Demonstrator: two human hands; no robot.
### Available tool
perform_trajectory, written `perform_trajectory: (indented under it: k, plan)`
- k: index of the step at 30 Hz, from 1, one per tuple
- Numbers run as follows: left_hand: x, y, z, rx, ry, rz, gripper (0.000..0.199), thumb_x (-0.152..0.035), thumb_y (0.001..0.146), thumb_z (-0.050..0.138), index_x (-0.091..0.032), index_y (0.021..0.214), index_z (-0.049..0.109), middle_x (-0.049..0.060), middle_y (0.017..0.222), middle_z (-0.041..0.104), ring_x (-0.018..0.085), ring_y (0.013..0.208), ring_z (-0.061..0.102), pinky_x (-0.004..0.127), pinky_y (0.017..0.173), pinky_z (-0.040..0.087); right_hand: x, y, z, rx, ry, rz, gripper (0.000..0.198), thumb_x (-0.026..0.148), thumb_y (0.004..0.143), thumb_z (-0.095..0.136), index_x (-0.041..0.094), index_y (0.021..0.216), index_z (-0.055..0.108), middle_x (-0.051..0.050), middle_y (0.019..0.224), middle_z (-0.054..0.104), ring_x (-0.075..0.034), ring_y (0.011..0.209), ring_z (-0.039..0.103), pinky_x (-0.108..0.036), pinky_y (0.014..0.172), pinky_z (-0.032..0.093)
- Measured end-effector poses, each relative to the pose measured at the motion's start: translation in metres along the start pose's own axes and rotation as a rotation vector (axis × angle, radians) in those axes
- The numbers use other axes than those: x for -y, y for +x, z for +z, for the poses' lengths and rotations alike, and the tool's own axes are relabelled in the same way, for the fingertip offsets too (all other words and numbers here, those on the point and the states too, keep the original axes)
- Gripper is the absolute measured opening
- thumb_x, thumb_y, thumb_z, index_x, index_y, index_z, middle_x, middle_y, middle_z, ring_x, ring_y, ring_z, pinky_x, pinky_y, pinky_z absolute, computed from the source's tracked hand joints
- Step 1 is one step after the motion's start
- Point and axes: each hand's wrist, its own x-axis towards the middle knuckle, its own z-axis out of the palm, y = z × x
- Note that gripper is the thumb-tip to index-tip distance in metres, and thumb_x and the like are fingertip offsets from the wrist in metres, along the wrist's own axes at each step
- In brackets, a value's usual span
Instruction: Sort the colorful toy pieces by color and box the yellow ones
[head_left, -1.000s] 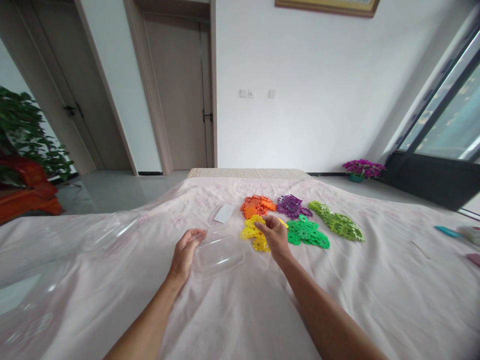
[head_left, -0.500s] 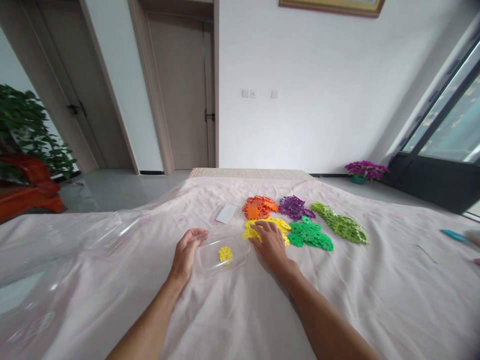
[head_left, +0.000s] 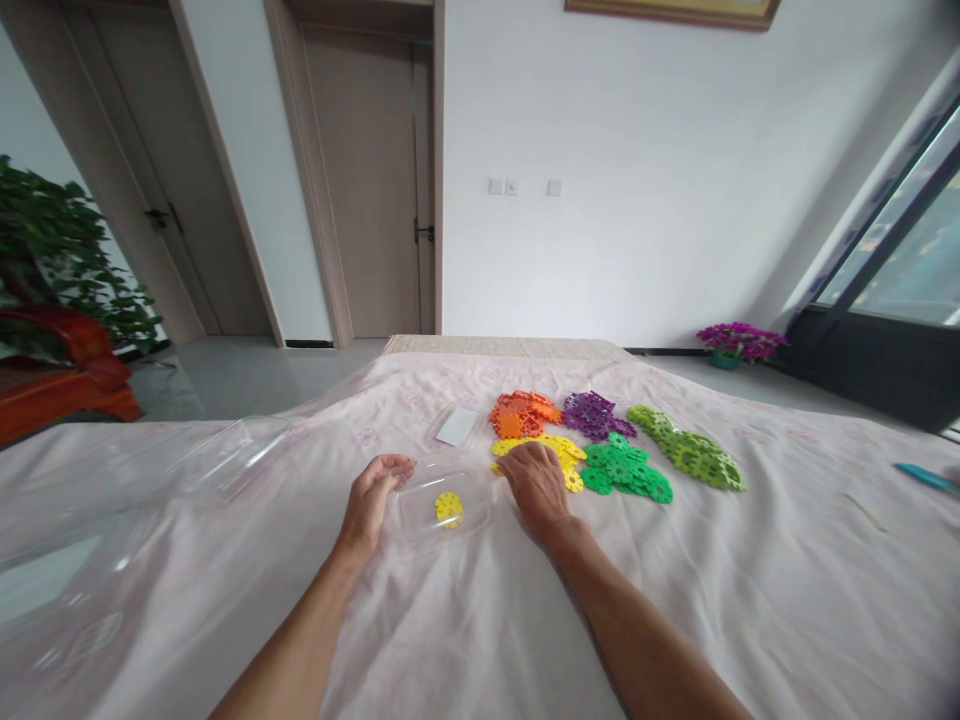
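Note:
My left hand [head_left: 373, 495] grips the left rim of a clear plastic container [head_left: 409, 525], thumb and fingers closed on its edge. Inside lie yellow interlocking discs [head_left: 448, 509], notched round pieces, partly overlapping. Over the left part of a yellow pile of discs [head_left: 566, 450], my right hand [head_left: 536, 485] is closed with bent fingers; a bit of yellow shows at the fingertips. How many discs it pinches is hidden. Close to this hand lie a green pile [head_left: 626, 468] and an orange pile [head_left: 525, 410], which has a square piece on it.
Purple pieces [head_left: 592, 413] and light green pieces [head_left: 690, 450] lie farther right. A clear lid with a white label [head_left: 456, 427] is behind the container. Large clear plastic packaging [head_left: 232, 455] covers the left side. A blue tool [head_left: 926, 477] lies far right on the pale cloth [head_left: 765, 600].
My right hand's fingers have curled from stretched out to bent and closed at the left of the yellow pile. My left hand stays on the container. The view has shifted slightly.

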Motion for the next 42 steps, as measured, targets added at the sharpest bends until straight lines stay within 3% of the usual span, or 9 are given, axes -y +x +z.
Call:
perform_trajectory:
  k: [4, 8, 11, 15, 18, 25, 29, 33, 42]
  plan:
    - [0.001, -0.001, 0.001, 0.013, -0.010, 0.002, 0.028, -0.029, 0.065, 0.070, -0.016, 0.090, 0.067, 0.008, 0.090, 0.074, 0.024, 0.095, 0.068, 0.039, 0.094, 0.045, -0.003, -0.002, 0.000, -0.145, 0.104, 0.136, 0.025, 0.034, 0.098, 0.049, 0.025, 0.100, 0.072, -0.007, 0.094, 0.070, -0.025, 0.098, 0.051, -0.038, 0.088, 0.033]
    - [0.001, -0.001, 0.001, 0.039, 0.018, 0.005, 0.025, -0.027, 0.068, 0.065, -0.017, 0.091, 0.067, 0.008, 0.095, 0.075, 0.024, 0.099, 0.068, 0.038, 0.096, 0.044, 0.001, -0.001, 0.004, -0.327, 0.399, 0.269, 0.026, 0.035, 0.097, 0.047, 0.024, 0.101, 0.071, -0.006, 0.098, 0.071, -0.023, 0.098, 0.056, -0.036, 0.090, 0.039]
    - [0.003, 0.000, 0.000, 0.061, 0.047, 0.017, 0.026, -0.028, 0.070, 0.062, -0.018, 0.094, 0.066, 0.009, 0.099, 0.075, 0.024, 0.100, 0.067, 0.038, 0.095, 0.044, 0.019, -0.001, 0.004, -0.349, 0.624, 0.278, 0.025, 0.036, 0.094, 0.051, 0.023, 0.100, 0.071, -0.006, 0.098, 0.071, -0.023, 0.096, 0.059, -0.034, 0.089, 0.044]
    - [0.007, 0.002, -0.002, 0.081, 0.071, 0.032, 0.028, -0.030, 0.073, 0.062, -0.017, 0.097, 0.066, 0.009, 0.100, 0.075, 0.024, 0.101, 0.067, 0.038, 0.096, 0.044, 0.037, 0.001, -0.003, -0.226, 0.706, 0.166, 0.026, 0.038, 0.094, 0.051, 0.025, 0.102, 0.072, -0.006, 0.099, 0.072, -0.023, 0.099, 0.060, -0.035, 0.092, 0.045]
    - [0.008, 0.003, -0.003, 0.079, 0.064, 0.031, 0.029, -0.030, 0.071, 0.064, -0.017, 0.097, 0.066, 0.010, 0.100, 0.075, 0.025, 0.101, 0.068, 0.039, 0.097, 0.044, 0.022, 0.007, -0.013, -0.182, 0.587, 0.155, 0.027, 0.034, 0.094, 0.049, 0.024, 0.099, 0.073, -0.006, 0.098, 0.073, -0.024, 0.098, 0.062, -0.037, 0.092, 0.044]
    - [0.003, 0.001, -0.001, 0.063, 0.071, 0.021, 0.027, -0.032, 0.073, 0.063, -0.016, 0.095, 0.066, 0.010, 0.095, 0.075, 0.026, 0.100, 0.068, 0.039, 0.096, 0.043, -0.039, 0.013, -0.047, 0.147, 0.195, 0.371, 0.012, 0.031, 0.082, 0.062, 0.025, 0.078, 0.072, -0.003, 0.083, 0.072, -0.021, 0.078, 0.064, -0.029, 0.066, 0.040]
    - [0.002, 0.001, 0.000, 0.061, 0.075, 0.021, 0.027, -0.032, 0.073, 0.064, -0.016, 0.094, 0.066, 0.009, 0.096, 0.075, 0.025, 0.099, 0.068, 0.039, 0.096, 0.044, -0.032, 0.010, -0.059, 0.309, -0.051, 0.485, 0.030, 0.053, 0.080, 0.066, 0.024, 0.081, 0.068, -0.006, 0.088, 0.071, -0.023, 0.080, 0.064, -0.030, 0.064, 0.037]
    - [0.003, 0.001, -0.001, 0.068, 0.078, 0.020, 0.026, -0.032, 0.073, 0.063, -0.016, 0.094, 0.065, 0.009, 0.096, 0.075, 0.024, 0.100, 0.068, 0.037, 0.096, 0.044, -0.020, 0.010, -0.056, 0.465, -0.151, 0.520, 0.040, 0.060, 0.078, 0.065, 0.023, 0.092, 0.066, -0.008, 0.093, 0.071, -0.026, 0.088, 0.066, -0.031, 0.067, 0.039]
    - [0.009, 0.004, -0.003, 0.080, 0.064, 0.022, 0.025, -0.029, 0.075, 0.061, -0.016, 0.097, 0.064, 0.009, 0.099, 0.075, 0.023, 0.099, 0.068, 0.035, 0.094, 0.045, -0.023, 0.009, -0.045, 0.501, -0.078, 0.499, 0.038, 0.046, 0.069, 0.076, 0.025, 0.100, 0.069, -0.006, 0.103, 0.071, -0.025, 0.098, 0.064, -0.029, 0.068, 0.040]
